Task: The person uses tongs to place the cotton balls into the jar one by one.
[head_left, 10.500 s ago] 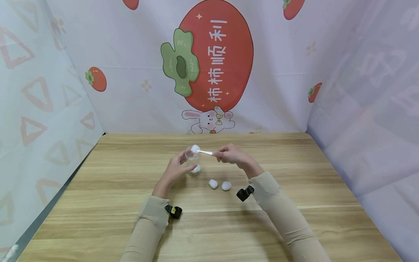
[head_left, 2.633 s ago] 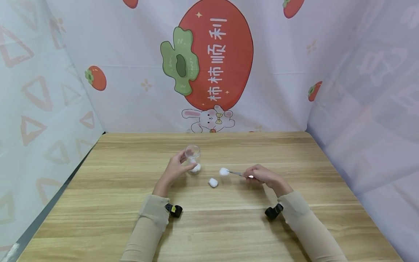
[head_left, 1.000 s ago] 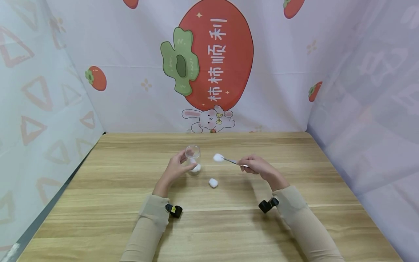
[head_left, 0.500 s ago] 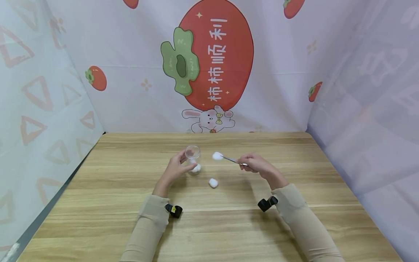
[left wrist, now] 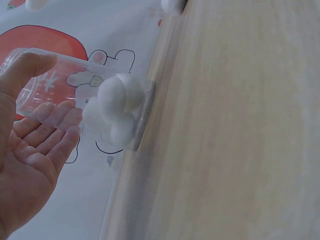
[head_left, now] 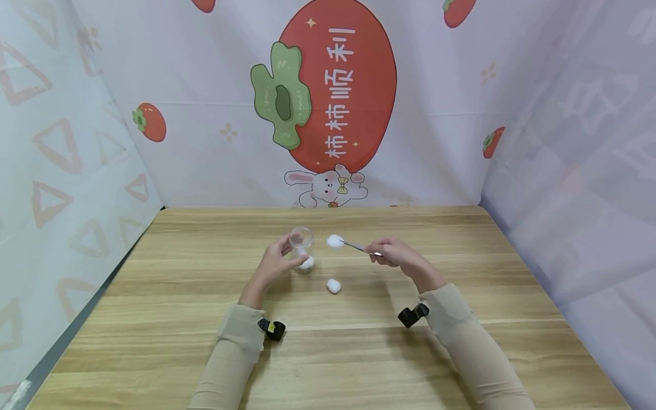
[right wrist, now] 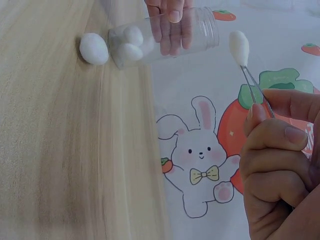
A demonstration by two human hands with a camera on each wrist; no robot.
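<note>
My left hand [head_left: 277, 263] grips a clear jar [head_left: 301, 238] that stands upright on the table, thumb and fingers around its side. Several white cotton balls [left wrist: 112, 102] lie at the bottom of the jar, as the left wrist view shows. With my right hand [head_left: 393, 253] I pinch metal tweezers [head_left: 355, 246]. Their tips hold one cotton ball [head_left: 335, 241] in the air, right of the jar's open mouth and apart from it. Another cotton ball [head_left: 333, 286] rests on the table in front of the jar, a little to the right.
The wooden table [head_left: 328, 364] reaches back to a white cloth backdrop [head_left: 205, 171] printed with a large red persimmon and a rabbit. Patterned cloth hangs along both sides. Each wrist wears a small black camera [head_left: 277, 330].
Since 10.5 s ago, one of two loose cotton balls has left the table. Lately the right hand has raised the tweezers' cotton ball and moved it left toward the jar; the left hand stays put.
</note>
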